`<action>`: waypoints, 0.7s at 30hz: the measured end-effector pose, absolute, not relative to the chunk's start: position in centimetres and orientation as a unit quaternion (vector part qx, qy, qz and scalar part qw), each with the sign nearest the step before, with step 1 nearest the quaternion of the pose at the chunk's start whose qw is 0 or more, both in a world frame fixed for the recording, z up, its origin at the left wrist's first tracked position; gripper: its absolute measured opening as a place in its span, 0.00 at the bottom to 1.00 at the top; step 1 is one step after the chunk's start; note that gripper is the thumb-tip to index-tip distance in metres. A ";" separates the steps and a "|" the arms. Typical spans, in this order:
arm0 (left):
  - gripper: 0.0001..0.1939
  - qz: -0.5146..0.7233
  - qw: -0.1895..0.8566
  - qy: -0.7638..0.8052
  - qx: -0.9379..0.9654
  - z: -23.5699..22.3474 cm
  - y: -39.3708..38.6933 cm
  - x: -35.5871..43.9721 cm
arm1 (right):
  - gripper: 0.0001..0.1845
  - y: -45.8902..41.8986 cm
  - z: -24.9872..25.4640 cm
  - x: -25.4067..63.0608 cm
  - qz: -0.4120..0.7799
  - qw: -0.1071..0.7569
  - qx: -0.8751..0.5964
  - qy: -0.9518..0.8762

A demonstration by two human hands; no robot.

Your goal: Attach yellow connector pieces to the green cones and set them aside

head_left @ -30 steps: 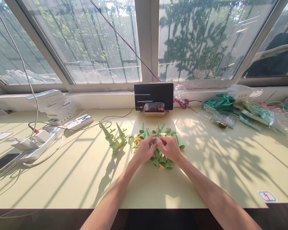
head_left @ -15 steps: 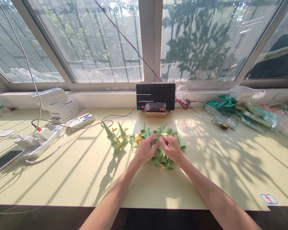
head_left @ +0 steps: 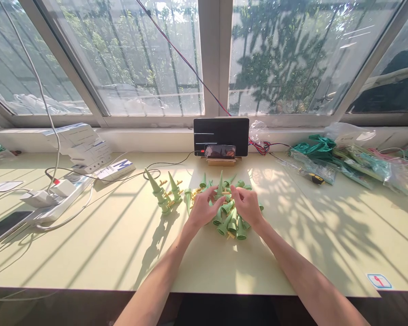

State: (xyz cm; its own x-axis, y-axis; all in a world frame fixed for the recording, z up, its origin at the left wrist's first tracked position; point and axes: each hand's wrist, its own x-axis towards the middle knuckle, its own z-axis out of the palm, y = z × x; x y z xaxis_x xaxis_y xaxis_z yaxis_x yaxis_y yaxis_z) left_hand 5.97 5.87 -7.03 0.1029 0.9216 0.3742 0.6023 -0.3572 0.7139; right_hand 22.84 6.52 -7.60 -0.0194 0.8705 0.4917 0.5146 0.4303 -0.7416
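Observation:
My left hand (head_left: 204,209) is closed around the base of a green plastic cone-shaped spike (head_left: 220,183), which points upward. A small yellow valve piece (head_left: 226,193) sticks out sideways from this spike toward my right hand (head_left: 247,207). The right fingers are curled together close to the yellow piece; whether they grip its end I cannot tell. Under and around both hands lies a pile of loose green spikes (head_left: 231,222) with open round ends. Loose yellow valves (head_left: 194,198) lie partly hidden behind my left hand.
Left of the pile stand stacked green spikes with yellow valves (head_left: 161,198) and a shorter stack (head_left: 174,188). A tablet (head_left: 221,131) with a phone (head_left: 220,151) stands at the back. White boxes and a power strip (head_left: 64,199) lie left, plastic bags (head_left: 353,160) and a yellow-black tool (head_left: 315,178) right.
My right hand has opened a small gap from the spike, shifting slightly right. The held spike has moved a little left, and its yellow valve now shows between the hands.

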 end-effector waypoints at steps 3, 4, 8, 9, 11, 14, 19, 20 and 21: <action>0.25 0.400 0.178 0.546 0.714 -6.8 5.8 5.8 | 0.29 6.8 -7.6 23.3 0.182 0.496 -0.517 -0.674; 0.25 0.395 0.174 0.547 0.717 -6.7 5.8 5.8 | 0.29 6.9 -7.7 23.5 0.180 0.496 -0.521 -0.671; 0.27 0.365 0.163 0.551 0.732 -6.5 5.7 5.8 | 0.29 7.3 -7.8 23.8 0.174 0.489 -0.532 -0.670; 0.27 0.355 0.156 0.555 0.736 -6.6 5.7 5.8 | 0.29 7.3 -7.8 23.9 0.173 0.486 -0.534 -0.670; 0.25 0.331 0.138 0.557 0.749 -6.7 5.6 5.9 | 0.29 7.4 -7.8 24.0 0.171 0.482 -0.540 -0.668; 0.21 0.298 0.114 0.549 0.772 -6.8 5.6 5.9 | 0.28 7.6 -7.7 24.3 0.162 0.479 -0.547 -0.667; 0.18 0.283 0.097 0.540 0.787 -6.9 5.5 5.8 | 0.26 7.8 -7.7 24.6 0.146 0.464 -0.545 -0.683; 0.18 0.284 0.095 0.536 0.790 -6.9 5.5 5.8 | 0.26 7.8 -7.7 24.6 0.145 0.462 -0.542 -0.686; 0.17 0.287 0.094 0.532 0.791 -6.9 5.5 5.8 | 0.26 7.8 -7.7 24.7 0.146 0.461 -0.539 -0.690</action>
